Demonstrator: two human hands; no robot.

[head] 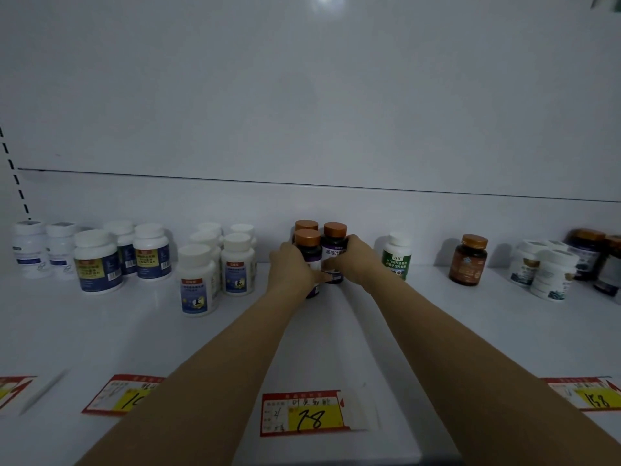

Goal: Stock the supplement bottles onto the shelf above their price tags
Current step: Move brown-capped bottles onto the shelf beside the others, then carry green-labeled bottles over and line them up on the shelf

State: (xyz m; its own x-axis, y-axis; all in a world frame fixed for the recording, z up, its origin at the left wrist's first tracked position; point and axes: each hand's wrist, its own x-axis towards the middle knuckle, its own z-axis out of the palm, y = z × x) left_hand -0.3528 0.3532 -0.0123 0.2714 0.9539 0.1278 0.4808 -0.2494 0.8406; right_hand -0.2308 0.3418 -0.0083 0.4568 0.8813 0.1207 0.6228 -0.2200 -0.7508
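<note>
Three dark bottles with copper caps stand grouped at the back middle of the white shelf [336, 331]. My left hand [290, 265] wraps the front left dark bottle [308, 245]. My right hand [353, 260] grips the right dark bottle [334, 245], whose white and purple label faces me. The third one [306, 225] stands behind them. A red and yellow price tag marked 78 [300, 413] sits on the shelf's front edge, straight below this group.
White bottles with blue labels [97, 260] and white bottles with night-sky labels [196, 280] stand to the left. To the right are a green-labelled white bottle [397, 255], a brown bottle [468, 260] and mixed jars [551, 274]. More price tags [124, 395] [584, 395] line the front edge.
</note>
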